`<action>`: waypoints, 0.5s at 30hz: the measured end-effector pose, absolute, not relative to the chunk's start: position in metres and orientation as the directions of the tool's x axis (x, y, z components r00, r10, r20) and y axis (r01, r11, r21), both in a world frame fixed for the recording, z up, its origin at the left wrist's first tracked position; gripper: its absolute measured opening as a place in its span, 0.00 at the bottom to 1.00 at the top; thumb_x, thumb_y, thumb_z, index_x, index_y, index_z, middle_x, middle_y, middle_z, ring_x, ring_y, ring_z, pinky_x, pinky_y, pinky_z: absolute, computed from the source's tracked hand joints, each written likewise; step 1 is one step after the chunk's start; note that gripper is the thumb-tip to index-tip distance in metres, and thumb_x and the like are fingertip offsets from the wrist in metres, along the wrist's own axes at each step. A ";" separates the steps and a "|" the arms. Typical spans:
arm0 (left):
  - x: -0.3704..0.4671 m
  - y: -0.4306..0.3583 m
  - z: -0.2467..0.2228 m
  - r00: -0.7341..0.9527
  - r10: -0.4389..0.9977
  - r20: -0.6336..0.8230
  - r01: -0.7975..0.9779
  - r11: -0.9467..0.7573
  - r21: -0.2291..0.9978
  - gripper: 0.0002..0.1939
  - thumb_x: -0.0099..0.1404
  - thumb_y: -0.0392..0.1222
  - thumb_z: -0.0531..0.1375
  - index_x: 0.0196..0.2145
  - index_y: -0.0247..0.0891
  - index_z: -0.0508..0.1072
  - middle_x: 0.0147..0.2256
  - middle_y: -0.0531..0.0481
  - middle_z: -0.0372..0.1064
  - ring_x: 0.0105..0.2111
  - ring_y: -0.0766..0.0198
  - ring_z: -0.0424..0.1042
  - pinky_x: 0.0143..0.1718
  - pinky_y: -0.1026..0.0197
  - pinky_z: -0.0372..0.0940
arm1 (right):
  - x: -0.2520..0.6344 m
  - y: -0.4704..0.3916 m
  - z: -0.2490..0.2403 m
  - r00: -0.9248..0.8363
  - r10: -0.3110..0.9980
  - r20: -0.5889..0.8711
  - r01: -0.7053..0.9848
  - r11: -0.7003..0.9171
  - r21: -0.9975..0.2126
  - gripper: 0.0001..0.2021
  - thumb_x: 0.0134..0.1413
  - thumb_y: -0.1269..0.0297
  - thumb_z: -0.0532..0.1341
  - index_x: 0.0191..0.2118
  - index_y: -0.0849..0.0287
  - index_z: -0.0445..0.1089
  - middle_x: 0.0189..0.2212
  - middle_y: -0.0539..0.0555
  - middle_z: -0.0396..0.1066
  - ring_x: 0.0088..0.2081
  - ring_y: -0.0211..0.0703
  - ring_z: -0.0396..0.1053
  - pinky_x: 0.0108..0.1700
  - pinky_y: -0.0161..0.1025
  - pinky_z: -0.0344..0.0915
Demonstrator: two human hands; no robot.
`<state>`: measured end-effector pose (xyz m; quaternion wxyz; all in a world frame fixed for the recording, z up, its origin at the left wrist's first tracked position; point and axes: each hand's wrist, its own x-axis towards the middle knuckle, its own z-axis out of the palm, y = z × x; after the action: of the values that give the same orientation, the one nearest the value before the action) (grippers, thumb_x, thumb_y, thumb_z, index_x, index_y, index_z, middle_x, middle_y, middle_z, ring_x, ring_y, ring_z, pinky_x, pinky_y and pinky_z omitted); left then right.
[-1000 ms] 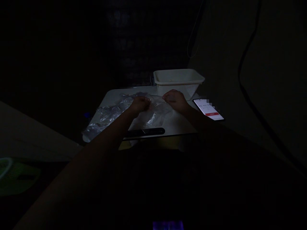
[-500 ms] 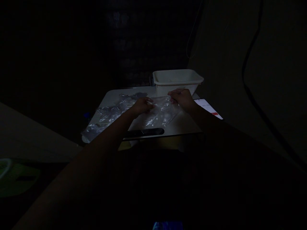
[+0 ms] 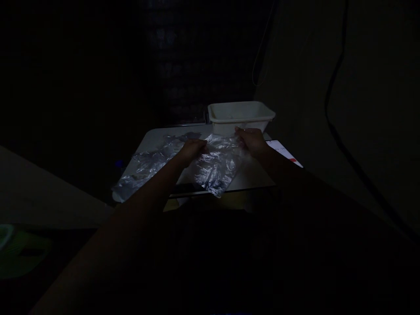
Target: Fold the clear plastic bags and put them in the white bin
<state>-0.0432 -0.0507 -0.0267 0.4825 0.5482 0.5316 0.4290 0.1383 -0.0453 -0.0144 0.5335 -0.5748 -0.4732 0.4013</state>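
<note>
bears crumpled clear plastic [image 3: 147, 162] along the left of the pale table [image 3: 254, 173], a white tub [image 3: 241, 118] at far right and a dark strip [image 3: 185, 188] by the near edge.

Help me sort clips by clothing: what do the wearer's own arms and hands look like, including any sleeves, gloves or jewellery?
The bare left hand and bare right hand wear no gloves. No watch or band shows at either wrist. The left forearm shows no sleeve; the right forearm fades into darkness. Rings are too dim to judge.
</note>
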 end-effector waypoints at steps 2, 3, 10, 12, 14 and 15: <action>-0.046 -0.052 -0.028 0.059 0.997 -0.056 0.203 0.043 0.978 0.10 0.52 0.39 0.52 0.17 0.32 0.63 0.13 0.54 0.60 0.11 0.74 0.57 0.13 0.70 0.52 | 0.142 -0.045 -0.019 0.160 0.987 -0.015 0.086 -0.029 -0.996 0.10 0.37 0.60 0.60 0.21 0.62 0.61 0.15 0.47 0.60 0.14 0.28 0.56 0.16 0.29 0.54; -0.047 -0.053 -0.029 0.064 0.995 -0.072 0.201 0.057 0.978 0.08 0.52 0.38 0.52 0.18 0.32 0.63 0.13 0.54 0.61 0.12 0.73 0.58 0.14 0.70 0.53 | 0.144 -0.045 -0.021 0.119 0.992 -0.042 0.079 -0.052 -0.996 0.09 0.35 0.62 0.61 0.22 0.62 0.61 0.15 0.46 0.61 0.14 0.28 0.56 0.16 0.29 0.54; -0.049 -0.059 -0.030 0.137 0.980 -0.146 0.188 0.119 0.975 0.14 0.47 0.27 0.54 0.33 0.35 0.60 0.18 0.56 0.64 0.17 0.69 0.66 0.18 0.67 0.60 | 0.146 -0.043 -0.026 0.066 0.997 0.032 0.119 0.024 -0.993 0.12 0.30 0.78 0.58 0.29 0.63 0.64 0.16 0.45 0.62 0.15 0.27 0.57 0.18 0.28 0.55; -0.045 -0.060 -0.030 0.154 0.975 -0.160 0.237 0.121 0.964 0.08 0.48 0.29 0.55 0.29 0.34 0.62 0.18 0.56 0.64 0.16 0.70 0.66 0.18 0.68 0.60 | 0.145 -0.041 -0.024 0.082 0.993 0.080 0.145 0.067 -0.987 0.11 0.31 0.77 0.58 0.29 0.64 0.64 0.16 0.45 0.61 0.16 0.27 0.57 0.19 0.28 0.56; -0.040 -0.060 -0.030 0.121 0.979 -0.165 0.274 0.127 0.953 0.03 0.50 0.33 0.55 0.22 0.32 0.62 0.15 0.56 0.61 0.14 0.71 0.64 0.17 0.68 0.59 | 0.144 -0.041 -0.022 0.108 0.989 0.101 0.140 0.085 -0.986 0.10 0.33 0.75 0.58 0.29 0.64 0.64 0.16 0.45 0.61 0.16 0.28 0.59 0.20 0.29 0.57; -0.037 -0.060 -0.030 0.101 0.981 -0.163 0.275 0.130 0.953 0.06 0.52 0.35 0.54 0.20 0.32 0.61 0.14 0.56 0.60 0.14 0.71 0.64 0.17 0.68 0.59 | 0.144 -0.041 -0.022 0.129 0.987 0.096 0.129 0.079 -0.988 0.11 0.33 0.74 0.59 0.30 0.64 0.64 0.17 0.45 0.62 0.17 0.28 0.59 0.20 0.29 0.58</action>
<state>-0.0370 -0.0600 -0.0301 0.4937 0.5541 0.5669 0.3577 0.1437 -0.0406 -0.0223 0.5223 -0.5401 -0.5166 0.4106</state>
